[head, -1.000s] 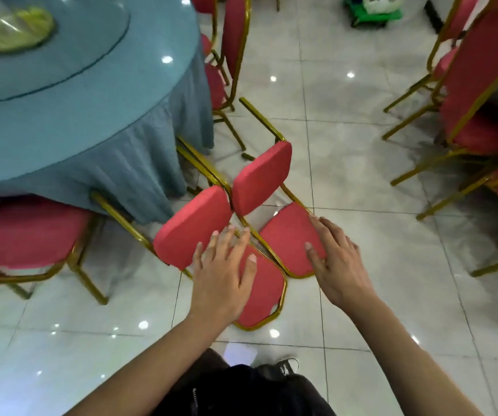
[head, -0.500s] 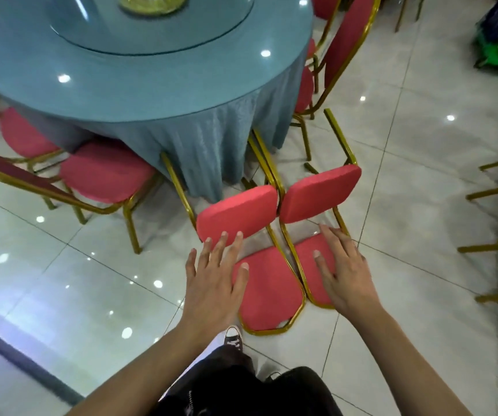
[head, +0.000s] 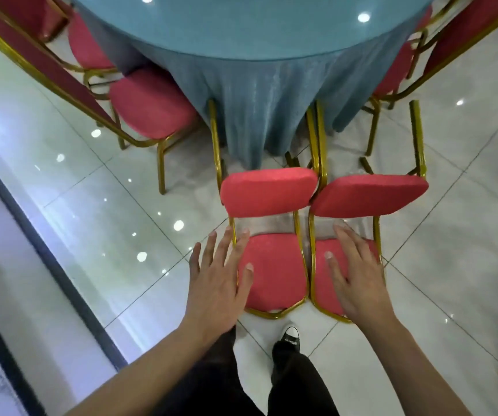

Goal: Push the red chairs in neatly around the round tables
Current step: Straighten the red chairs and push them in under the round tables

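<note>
Two red chairs stand side by side in front of the person, their backs toward the viewer and their seats pointing at the round table (head: 256, 34). The left chair (head: 268, 193) and the right chair (head: 367, 195) nearly touch at the inner corners of their padded top rails, and their gold frames run almost parallel between them. Neither is tucked in yet, I judge: the front legs reach only to the hanging edge of the blue tablecloth (head: 259, 115).

The left hand (head: 217, 283) lies flat, fingers straight and spread, over the outer edge of the left chair's back, the fingertips crossing the gold tube. The right hand (head: 354, 277) is likewise flat with straight fingers, laid against the red panel of the right chair's back. Neither hand curls round anything. Flat palms suit a straight shove on both chairs at once, which is probably why they are placed so.

The upholstery is a slightly textured red fabric over rounded cushions; the frames are shiny gold-painted metal tubing, bent in smooth curves. The cloth is a pleated, faintly glossy blue, and the table top reflects the ceiling lights. The floor (head: 121, 205) is polished pale tile, which should let the legs slide easily.

A neighbouring red chair (head: 151, 106) on the left already sits with its seat close under the cloth, and another (head: 398, 67) shows on the right.
</note>
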The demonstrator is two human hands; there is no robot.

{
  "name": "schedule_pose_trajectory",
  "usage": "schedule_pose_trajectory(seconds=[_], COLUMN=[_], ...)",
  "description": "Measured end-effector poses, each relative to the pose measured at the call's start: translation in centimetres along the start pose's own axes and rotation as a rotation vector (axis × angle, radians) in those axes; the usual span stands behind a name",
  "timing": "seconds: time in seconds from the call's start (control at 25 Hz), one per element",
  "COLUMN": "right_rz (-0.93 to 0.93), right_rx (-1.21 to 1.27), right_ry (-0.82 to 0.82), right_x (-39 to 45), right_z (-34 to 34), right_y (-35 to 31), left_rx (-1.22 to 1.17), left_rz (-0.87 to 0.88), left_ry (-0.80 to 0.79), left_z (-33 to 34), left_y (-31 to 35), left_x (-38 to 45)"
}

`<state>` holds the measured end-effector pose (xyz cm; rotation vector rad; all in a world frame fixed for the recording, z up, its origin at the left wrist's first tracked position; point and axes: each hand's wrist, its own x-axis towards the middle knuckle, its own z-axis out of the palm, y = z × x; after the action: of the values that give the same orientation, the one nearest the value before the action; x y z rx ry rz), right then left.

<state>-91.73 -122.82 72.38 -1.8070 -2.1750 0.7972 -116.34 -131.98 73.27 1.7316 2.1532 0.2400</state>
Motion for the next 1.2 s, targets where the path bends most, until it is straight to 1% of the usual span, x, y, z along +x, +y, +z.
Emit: schedule_pose_trajectory(seconds=[0.2, 0.36, 0.48, 0.6, 0.76, 0.88, 1.04, 1.2], right_rz=[-0.025, -0.017, -0.028, -0.034, -0.081, -0.123, -0.102, -0.045], right_rx=[-0.031, -0.064, -0.068, -0.122, -0.201, -0.257, -0.302, -0.295], right_ry=[-0.111, -0.205, -0.235, -0.245, -0.264, -0.247, -0.25, -0.259], right_x=[2.5, 3.7, 4.8, 6.1, 8.9, 11.1, 13.0, 13.8], right_z=[6.5, 15.4, 23.4, 31.3, 41.6, 48.5, 55.2, 59.0], right_y=[8.9, 18.1, 24.1, 29.1, 35.4, 40.1, 44.6, 47.3], left_rx=[-0.093, -0.094, -0.04, 0.041, 0.122, 0.165, 0.22, 0.24], left_rz=[-0.16, -0.223, -0.194, -0.165, -0.134, -0.121, -0.156, -0.18], left_ry=[0.019, -0.041, -0.085, -0.143, -0.191, -0.204, -0.219, -0.233], left_z=[10.6, 21.9, 30.7, 39.0, 50.4, 58.8, 66.9, 71.1], left_y=[1.9, 0.7, -2.4, -6.4, -11.8, -15.0, -18.5, -20.9], left_x=[-1.8, -1.1, 0.2, 2.2, 5.3, 7.7, 10.3, 11.5])
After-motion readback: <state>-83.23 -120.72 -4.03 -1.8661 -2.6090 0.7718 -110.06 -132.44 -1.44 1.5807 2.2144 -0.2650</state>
